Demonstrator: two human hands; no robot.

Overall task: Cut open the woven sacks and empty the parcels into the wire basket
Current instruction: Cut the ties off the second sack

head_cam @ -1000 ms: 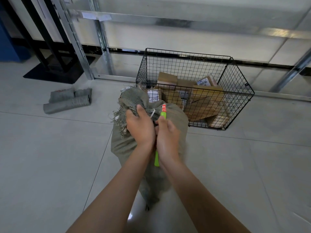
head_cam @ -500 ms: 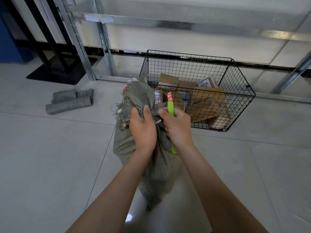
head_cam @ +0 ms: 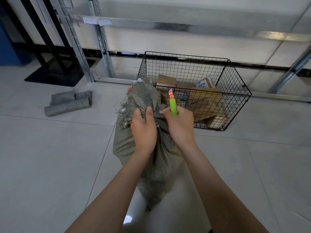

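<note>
I note the woven sack (head_cam: 148, 158) upright on the floor (head_cam: 50, 157), just before the wire basket (head_cam: 235, 91) of parcels (head_cam: 205, 100). Left hand (head_cam: 143, 130) clenched around its gathered neck. Right hand (head_cam: 180, 126) beside it, grip closed on a green cutter (head_cam: 173, 106).

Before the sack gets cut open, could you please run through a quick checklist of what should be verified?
1. Sack neck gripped: ok, the left hand is closed on the bunched neck.
2. Cutter in hand: ok, the right hand is closed on its green handle.
3. Blade out: cannot tell, the tip is too small to read.
4. Fingers clear of the cutting line: cannot tell, both hands sit close together at the neck.
5. Basket near: ok, just beyond the sack, open-topped, parcels already inside.
6. Tie at the neck: cannot tell, hidden by the hands.
</note>
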